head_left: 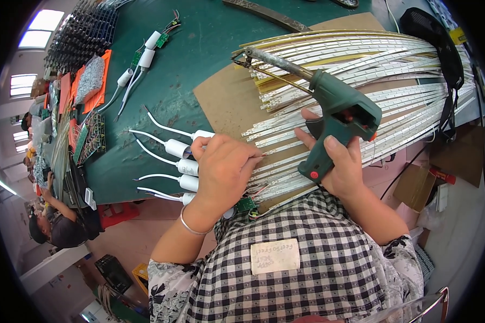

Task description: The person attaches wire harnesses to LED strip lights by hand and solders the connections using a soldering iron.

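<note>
My left hand [223, 164] is closed in a pinch over the near ends of the LED strips [277, 144]. A thin wire shows at its fingertips, touching or just above one strip. Several white cylindrical caps [177, 149] with white leads lie in a row beside this hand, partly hidden by it. My right hand [342, 167] grips a green soldering gun [342, 99] by its handle. The gun's metal tip points to the far left, above the strips and apart from the left hand. Below the left hand, a small green circuit board [246, 204] lies at the table edge.
Brown cardboard [218, 99] lies under the strips on the green table [172, 64]. More white caps with circuit boards [145, 56] are farther left. Black mesh fabric [436, 40] drapes over the strips at right. Another person [64, 229] works at far left.
</note>
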`<move>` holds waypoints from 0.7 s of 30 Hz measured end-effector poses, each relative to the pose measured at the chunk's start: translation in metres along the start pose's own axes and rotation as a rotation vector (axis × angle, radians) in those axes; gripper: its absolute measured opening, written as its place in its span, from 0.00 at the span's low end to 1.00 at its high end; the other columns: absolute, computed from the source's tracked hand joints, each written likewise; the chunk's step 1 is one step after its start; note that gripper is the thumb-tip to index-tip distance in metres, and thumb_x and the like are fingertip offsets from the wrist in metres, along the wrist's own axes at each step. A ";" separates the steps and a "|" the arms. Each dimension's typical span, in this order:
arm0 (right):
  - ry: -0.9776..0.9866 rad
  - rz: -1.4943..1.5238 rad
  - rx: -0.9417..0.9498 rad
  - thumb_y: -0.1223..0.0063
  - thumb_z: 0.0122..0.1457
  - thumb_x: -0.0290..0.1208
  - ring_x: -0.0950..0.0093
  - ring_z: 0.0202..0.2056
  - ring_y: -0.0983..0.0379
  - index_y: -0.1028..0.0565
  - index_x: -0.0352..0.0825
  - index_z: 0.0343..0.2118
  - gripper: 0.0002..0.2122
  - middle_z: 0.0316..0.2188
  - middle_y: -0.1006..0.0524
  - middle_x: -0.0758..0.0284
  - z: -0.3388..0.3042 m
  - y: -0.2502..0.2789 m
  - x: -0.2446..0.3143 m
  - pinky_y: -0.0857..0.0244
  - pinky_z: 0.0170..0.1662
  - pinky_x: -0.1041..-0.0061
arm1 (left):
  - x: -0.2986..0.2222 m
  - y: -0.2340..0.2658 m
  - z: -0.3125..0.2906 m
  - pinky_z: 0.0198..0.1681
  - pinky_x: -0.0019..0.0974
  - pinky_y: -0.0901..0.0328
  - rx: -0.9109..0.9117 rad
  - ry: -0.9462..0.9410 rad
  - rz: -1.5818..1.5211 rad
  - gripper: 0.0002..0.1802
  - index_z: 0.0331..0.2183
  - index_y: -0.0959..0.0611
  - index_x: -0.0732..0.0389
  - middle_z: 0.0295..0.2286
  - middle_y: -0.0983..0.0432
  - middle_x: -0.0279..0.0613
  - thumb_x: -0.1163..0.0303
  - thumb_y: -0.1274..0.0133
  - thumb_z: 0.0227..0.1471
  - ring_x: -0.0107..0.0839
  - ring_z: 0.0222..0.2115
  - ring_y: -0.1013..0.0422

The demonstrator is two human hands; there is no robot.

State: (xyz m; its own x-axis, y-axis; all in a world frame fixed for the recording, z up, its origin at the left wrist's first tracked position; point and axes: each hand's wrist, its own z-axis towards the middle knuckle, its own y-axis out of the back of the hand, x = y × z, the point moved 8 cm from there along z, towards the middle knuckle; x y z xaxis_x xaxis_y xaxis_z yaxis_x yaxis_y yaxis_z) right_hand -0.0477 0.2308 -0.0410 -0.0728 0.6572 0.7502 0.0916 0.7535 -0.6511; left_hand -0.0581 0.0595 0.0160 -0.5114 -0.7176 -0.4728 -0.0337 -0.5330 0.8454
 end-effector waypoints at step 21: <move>0.007 -0.065 0.052 0.54 0.57 0.27 0.60 0.59 0.45 0.49 0.34 0.58 0.27 0.55 0.41 0.58 0.000 0.000 -0.002 0.44 0.57 0.52 | 0.003 -0.017 0.016 0.41 0.40 0.52 0.207 0.007 0.060 0.03 0.20 0.22 0.52 0.18 0.30 0.27 0.72 0.45 0.37 0.30 0.28 0.36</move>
State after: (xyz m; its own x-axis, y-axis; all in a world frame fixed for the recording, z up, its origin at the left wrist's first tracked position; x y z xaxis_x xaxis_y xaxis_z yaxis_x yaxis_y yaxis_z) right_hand -0.0473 0.2300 -0.0423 -0.0702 0.6064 0.7920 0.0353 0.7950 -0.6056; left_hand -0.0734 0.0734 0.0042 -0.5117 -0.7487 -0.4214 -0.1799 -0.3862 0.9047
